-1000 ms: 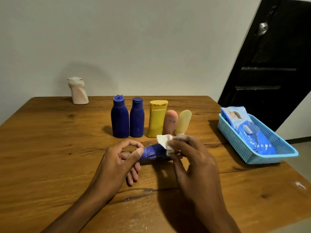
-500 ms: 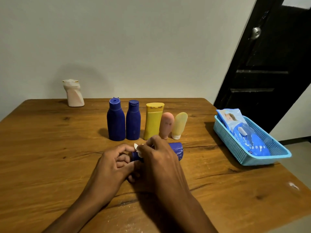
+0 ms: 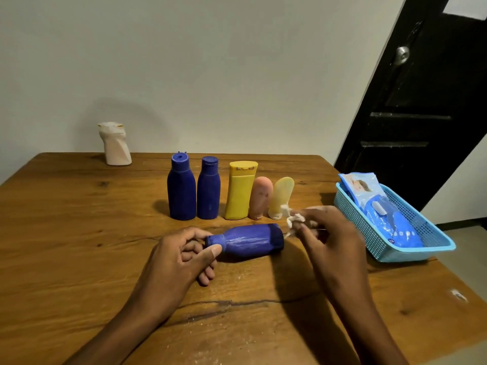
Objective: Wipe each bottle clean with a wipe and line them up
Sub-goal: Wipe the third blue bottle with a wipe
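A blue bottle (image 3: 250,241) lies on its side on the wooden table (image 3: 79,246), cap end to the left. My left hand (image 3: 179,259) pinches its cap between thumb and fingers. My right hand (image 3: 329,238) holds a crumpled white wipe (image 3: 293,219) just off the bottle's base, to its right. Behind them a row stands upright: two blue bottles (image 3: 181,188) (image 3: 209,189), a yellow bottle (image 3: 239,191), a pink tube (image 3: 261,197) and a pale yellow tube (image 3: 280,197).
A cream bottle (image 3: 115,144) stands alone at the table's back left. A light blue basket (image 3: 427,243) at the right edge holds a blue pack of wipes (image 3: 384,206). A dark door (image 3: 421,101) is behind the basket.
My right hand has drawn the wipe rightward along the lying bottle, from near the cap past the base, uncovering the bottle's body. My left hand keeps its hold on the cap.
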